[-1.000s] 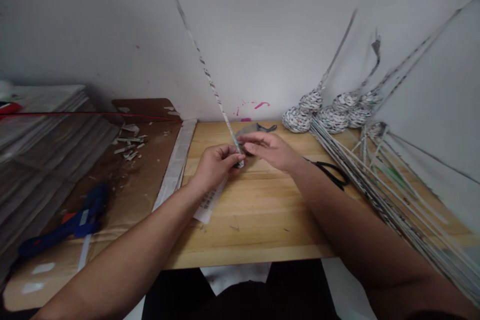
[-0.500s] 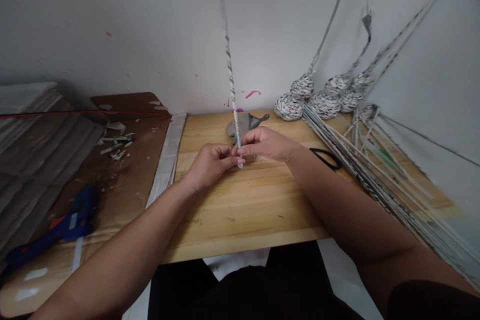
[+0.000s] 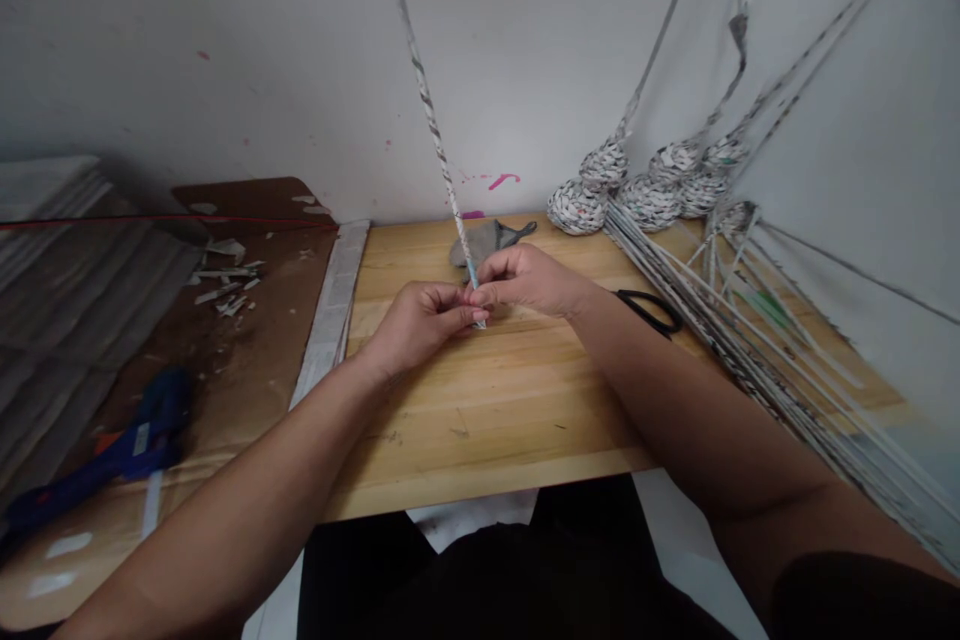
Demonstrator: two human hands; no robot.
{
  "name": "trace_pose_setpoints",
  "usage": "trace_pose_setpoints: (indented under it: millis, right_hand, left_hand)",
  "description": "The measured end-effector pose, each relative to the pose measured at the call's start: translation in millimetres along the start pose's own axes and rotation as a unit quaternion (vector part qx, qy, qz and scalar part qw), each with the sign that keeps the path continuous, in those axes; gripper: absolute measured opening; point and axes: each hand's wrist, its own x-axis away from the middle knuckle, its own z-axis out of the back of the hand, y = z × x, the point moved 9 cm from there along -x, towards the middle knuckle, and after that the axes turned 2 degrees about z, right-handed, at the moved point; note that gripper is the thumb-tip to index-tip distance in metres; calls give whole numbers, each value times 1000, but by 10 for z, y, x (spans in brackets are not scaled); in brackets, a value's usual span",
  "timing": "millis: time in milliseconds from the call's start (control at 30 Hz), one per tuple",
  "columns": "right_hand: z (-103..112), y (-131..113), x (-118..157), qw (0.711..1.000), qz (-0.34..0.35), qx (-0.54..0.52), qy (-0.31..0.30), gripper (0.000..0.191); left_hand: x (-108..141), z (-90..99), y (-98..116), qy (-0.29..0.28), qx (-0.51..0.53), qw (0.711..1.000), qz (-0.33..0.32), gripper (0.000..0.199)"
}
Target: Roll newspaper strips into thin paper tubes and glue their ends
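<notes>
Grained wooden tabletop point(image 3: 487, 410); left grip point(image 3: 418, 325) and right grip point(image 3: 531, 282) pinching thin, spiral-patterned paper tube point(image 3: 434, 132) near lower end.

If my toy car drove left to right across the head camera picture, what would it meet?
Blue plastic gun-shaped tool → torn pale paper scraps → the person's left hand → right hand → black-handled scissors.
</notes>
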Motion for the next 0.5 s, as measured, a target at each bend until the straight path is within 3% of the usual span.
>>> trace_pose_setpoints:
  millis: [500]
  right_hand:
    - [37, 40, -42, 999, 13, 4, 38, 29]
  left_hand:
    - [-1, -63, -82, -31, 46, 998, 25, 21]
